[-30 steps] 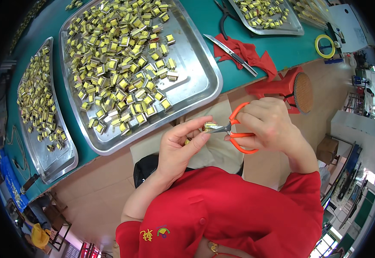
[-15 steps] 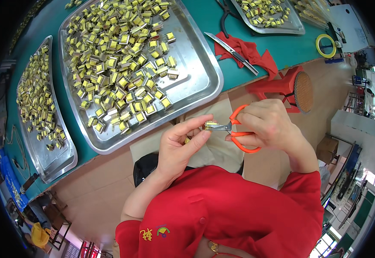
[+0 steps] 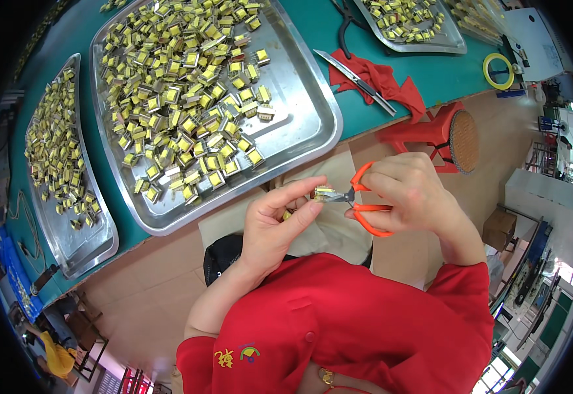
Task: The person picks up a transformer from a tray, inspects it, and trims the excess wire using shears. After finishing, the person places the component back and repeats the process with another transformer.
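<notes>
My left hand [image 3: 278, 220] pinches a small yellow-taped transformer [image 3: 323, 190] between thumb and fingertips, in front of my body. Another yellow piece [image 3: 287, 214] shows partly inside the curled fingers. My right hand [image 3: 412, 190] grips orange-handled scissors [image 3: 373, 208], its fingers in and around the loops. Their metal blades reach left to the transformer and lie against or right beside it; the exact contact is too small to tell. Beyond my hands, a large metal tray [image 3: 299, 141] holds a heap of similar transformers [image 3: 181, 98].
Left of the big tray stands a narrower-looking tray [image 3: 106, 240] of transformers; another tray [image 3: 424, 47] sits at the far right. A utility knife [image 3: 359, 82] lies on a red cloth [image 3: 391, 85] near pliers [image 3: 344, 33]. A yellow tape ring [image 3: 498, 70] and red stool [image 3: 431, 134] are to the right.
The scissors have shifted very slightly in my right hand, and a little of the lower blade shows by the pivot. My left hand keeps its hold almost unmoved.
</notes>
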{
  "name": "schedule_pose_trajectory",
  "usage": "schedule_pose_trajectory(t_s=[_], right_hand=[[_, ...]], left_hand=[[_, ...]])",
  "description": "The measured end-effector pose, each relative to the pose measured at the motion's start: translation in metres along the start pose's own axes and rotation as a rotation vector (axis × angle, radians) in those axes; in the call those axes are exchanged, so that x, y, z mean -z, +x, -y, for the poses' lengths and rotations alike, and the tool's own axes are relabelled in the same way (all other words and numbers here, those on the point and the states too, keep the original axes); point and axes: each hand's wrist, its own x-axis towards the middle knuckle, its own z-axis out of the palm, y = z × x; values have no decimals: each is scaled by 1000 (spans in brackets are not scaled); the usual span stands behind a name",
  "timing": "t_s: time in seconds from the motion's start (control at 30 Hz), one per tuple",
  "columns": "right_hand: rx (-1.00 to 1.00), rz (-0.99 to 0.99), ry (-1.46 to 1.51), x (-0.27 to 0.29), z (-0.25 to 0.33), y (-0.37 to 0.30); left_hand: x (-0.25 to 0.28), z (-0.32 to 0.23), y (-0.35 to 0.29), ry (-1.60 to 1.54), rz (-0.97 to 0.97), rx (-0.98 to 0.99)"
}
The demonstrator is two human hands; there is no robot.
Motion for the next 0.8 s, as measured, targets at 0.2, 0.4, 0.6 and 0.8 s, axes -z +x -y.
schedule_pose_trajectory(t_s=[0.2, 0.4, 0.6, 0.8], right_hand=[[-10, 4, -16, 0, 0, -1], [23, 7, -63, 1, 0, 0], [47, -11, -108, 2, 0, 0], [60, -17, -112, 1, -1, -1]], left_hand=[[2, 2, 0, 14, 12, -4], [1, 1, 0, 51, -1, -10], [1, 1, -1, 55, -1, 0], [-1, 0, -1, 42, -24, 18]])
